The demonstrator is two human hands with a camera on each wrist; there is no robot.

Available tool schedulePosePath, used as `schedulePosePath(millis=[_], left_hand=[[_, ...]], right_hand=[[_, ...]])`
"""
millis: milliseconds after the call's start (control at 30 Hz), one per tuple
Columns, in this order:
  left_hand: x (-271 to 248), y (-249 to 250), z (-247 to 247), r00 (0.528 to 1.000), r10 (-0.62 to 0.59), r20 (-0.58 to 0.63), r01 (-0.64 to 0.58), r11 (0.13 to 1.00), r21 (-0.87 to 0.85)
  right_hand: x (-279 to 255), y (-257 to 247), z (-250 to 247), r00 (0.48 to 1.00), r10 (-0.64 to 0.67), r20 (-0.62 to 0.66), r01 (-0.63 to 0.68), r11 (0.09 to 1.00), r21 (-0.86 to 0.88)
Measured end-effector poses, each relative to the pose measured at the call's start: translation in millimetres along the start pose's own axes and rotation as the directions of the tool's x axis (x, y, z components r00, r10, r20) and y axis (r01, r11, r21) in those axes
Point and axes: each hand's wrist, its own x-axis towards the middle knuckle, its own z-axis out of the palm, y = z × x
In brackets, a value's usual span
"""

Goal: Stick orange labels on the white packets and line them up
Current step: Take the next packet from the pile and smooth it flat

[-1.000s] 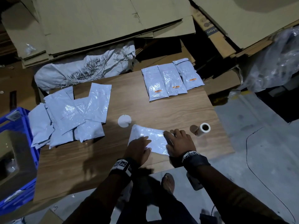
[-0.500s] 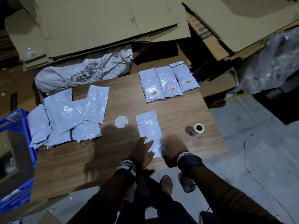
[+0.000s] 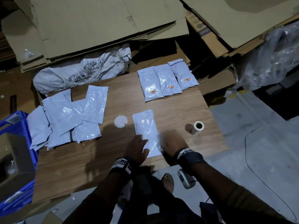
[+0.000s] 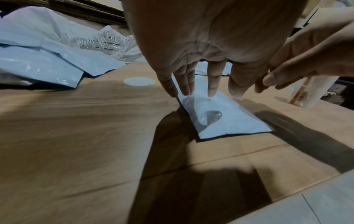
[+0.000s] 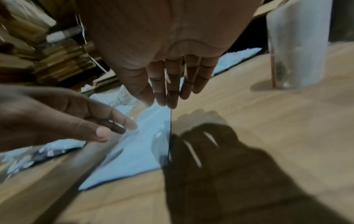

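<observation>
A white packet (image 3: 145, 128) lies lengthwise on the wooden table (image 3: 97, 159) near the front edge, with no label showing. My left hand (image 3: 137, 147) has straight fingers (image 4: 184, 84) at the packet's (image 4: 226, 119) left near edge. My right hand (image 3: 173, 142) hovers with straight fingers (image 5: 166, 94) at the packet's (image 5: 139, 151) right edge. Three labelled packets (image 3: 166, 81) lie side by side at the table's far right. A loose heap of unlabelled packets (image 3: 69, 117) covers the left side. The label roll (image 3: 196, 127) stands upright to the right of my right hand.
A white round disc (image 3: 120, 121) lies left of the packet. A blue crate (image 3: 14, 159) stands at the table's left. A grey woven sack (image 3: 80, 73) and stacked cardboard sheets (image 3: 105, 21) lie beyond the table. Concrete floor with a thin cable (image 3: 258, 167) is on the right.
The packet was turned from lying crosswise under both hands to lying lengthwise. Both hands drew back to its near end and spread to its two sides.
</observation>
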Motion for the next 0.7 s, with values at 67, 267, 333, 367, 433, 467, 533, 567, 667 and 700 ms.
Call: schedulePosePath(millis=[67,267,333,367,433,467,533,567,667,700], left_hand=[[4,8,-2,0.999,0.005,-0.031,-0.006,0.999,-0.044],[22,39,2,0.994,0.1,-0.044,-0.104,0.99,-0.098],[26,49,5,0.992,0.11,-0.054,-0.116,0.983,-0.139],[27,53,7,0.992,0.115,-0.056,-0.123,0.979,-0.165],[29,60,11,0.991,0.119,-0.057,-0.129,0.969,-0.209],[30,63,12,0.991,0.122,-0.058,-0.132,0.967,-0.22],[31,68,13,0.99,0.127,-0.06,-0.138,0.961,-0.241],[32,70,14,0.989,0.129,-0.067,-0.142,0.957,-0.252],[35,75,14,0.985,0.141,-0.098,-0.163,0.947,-0.277],[36,78,14,0.983,0.15,-0.109,-0.175,0.942,-0.285]], right_hand=[[-7,12,-18,0.993,-0.016,-0.113,0.015,1.0,-0.01],[-39,83,-71,0.903,0.206,-0.378,-0.212,0.977,0.027],[-41,101,-76,0.92,0.286,-0.27,-0.276,0.958,0.074],[-40,107,-77,0.933,0.295,-0.205,-0.284,0.955,0.084],[-38,115,-78,0.949,0.29,-0.122,-0.276,0.953,0.122],[-37,117,-79,0.948,0.294,-0.124,-0.273,0.948,0.165],[-38,120,-80,0.936,0.298,-0.189,-0.239,0.929,0.283],[-40,122,-79,0.927,0.301,-0.223,-0.211,0.911,0.354],[-47,123,-80,0.893,0.371,-0.255,-0.182,0.815,0.55],[-49,124,-79,0.889,0.383,-0.253,-0.169,0.786,0.594]])
